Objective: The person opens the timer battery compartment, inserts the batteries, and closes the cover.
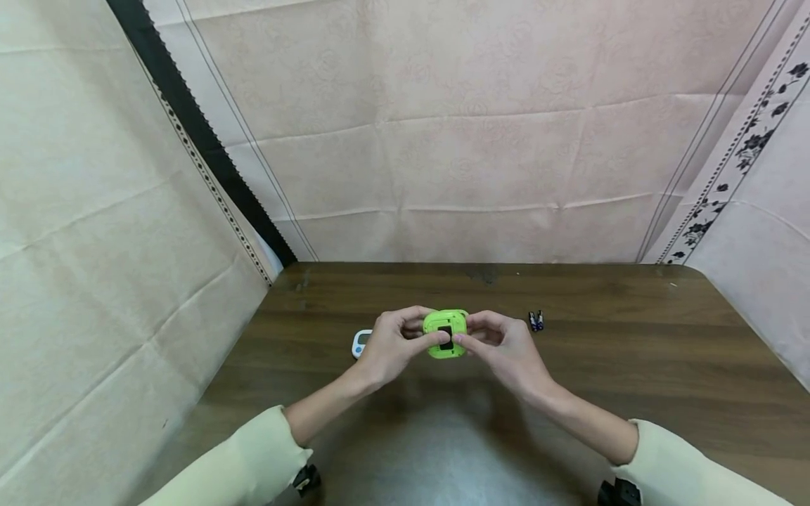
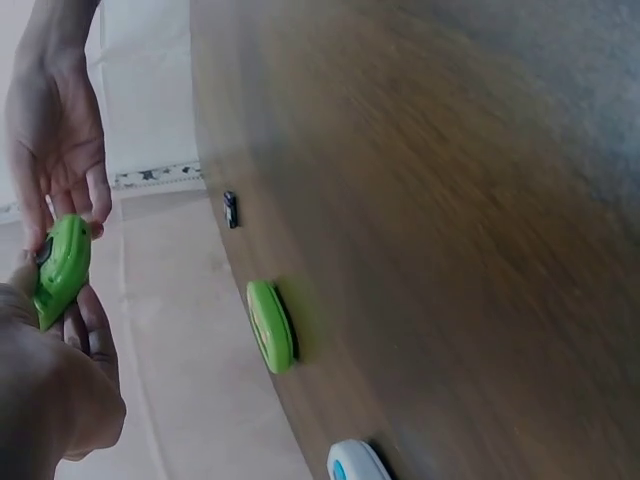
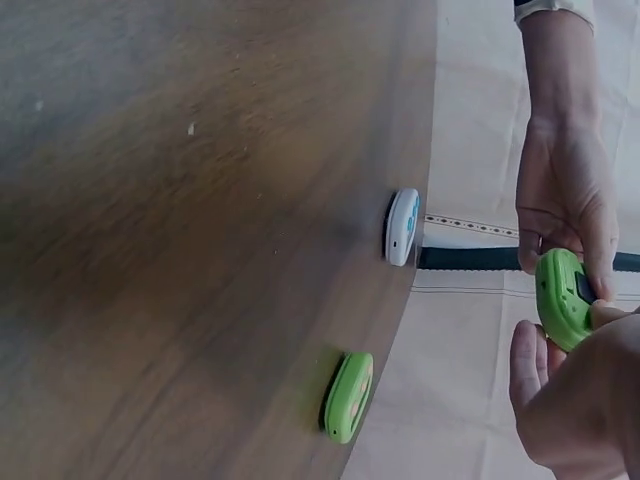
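Note:
Both hands hold a small lime-green, timer-like electronic device (image 1: 445, 318) above the table, a black rectangular patch on the face turned to me. My left hand (image 1: 391, 344) grips its left side, thumb across that face and fingers behind. From the right, my right hand (image 1: 511, 349) pinches it, thumb tip by the black patch. On the table a second green device (image 2: 268, 326) shows in both wrist views; in the head view it is hidden. A white device (image 1: 360, 343) with a small screen lies partly behind my left hand.
Two small dark batteries (image 1: 536, 321) lie side by side on the brown wooden table (image 1: 633, 337), right of my hands. Pale cloth (image 1: 474, 140) hangs behind the table's far edge and along both sides.

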`<state>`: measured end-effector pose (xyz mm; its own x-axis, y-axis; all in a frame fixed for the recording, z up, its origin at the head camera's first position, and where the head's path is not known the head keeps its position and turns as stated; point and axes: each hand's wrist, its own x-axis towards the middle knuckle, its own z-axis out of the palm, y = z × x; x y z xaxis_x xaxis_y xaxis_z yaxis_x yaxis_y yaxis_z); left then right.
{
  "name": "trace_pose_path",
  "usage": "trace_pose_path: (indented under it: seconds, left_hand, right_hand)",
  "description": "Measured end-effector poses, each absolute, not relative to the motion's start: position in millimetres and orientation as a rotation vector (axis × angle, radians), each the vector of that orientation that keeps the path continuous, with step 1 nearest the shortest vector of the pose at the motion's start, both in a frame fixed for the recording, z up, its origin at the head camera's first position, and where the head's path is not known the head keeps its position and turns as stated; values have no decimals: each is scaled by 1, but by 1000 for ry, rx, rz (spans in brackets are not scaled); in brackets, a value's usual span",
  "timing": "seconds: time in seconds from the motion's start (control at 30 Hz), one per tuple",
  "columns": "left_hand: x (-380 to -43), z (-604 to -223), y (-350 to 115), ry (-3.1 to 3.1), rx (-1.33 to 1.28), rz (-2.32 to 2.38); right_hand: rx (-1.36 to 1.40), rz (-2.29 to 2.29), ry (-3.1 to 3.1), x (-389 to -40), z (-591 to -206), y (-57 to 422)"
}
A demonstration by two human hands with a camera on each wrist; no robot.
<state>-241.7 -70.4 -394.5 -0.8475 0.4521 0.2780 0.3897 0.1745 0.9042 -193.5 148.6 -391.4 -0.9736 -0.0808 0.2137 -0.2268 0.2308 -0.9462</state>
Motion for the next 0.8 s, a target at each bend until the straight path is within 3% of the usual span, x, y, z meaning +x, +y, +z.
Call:
trace_pose_path:
  seconds: [0.27,0.8]
  left_hand:
    - [-231,-395,-63,2444,862,1746]
    - [-224,-398,-55,2544,859,1710]
  right_hand:
    - [358,1624,-2420,-187,-391,152]
    - [327,1613,-2420,-180,-395,152]
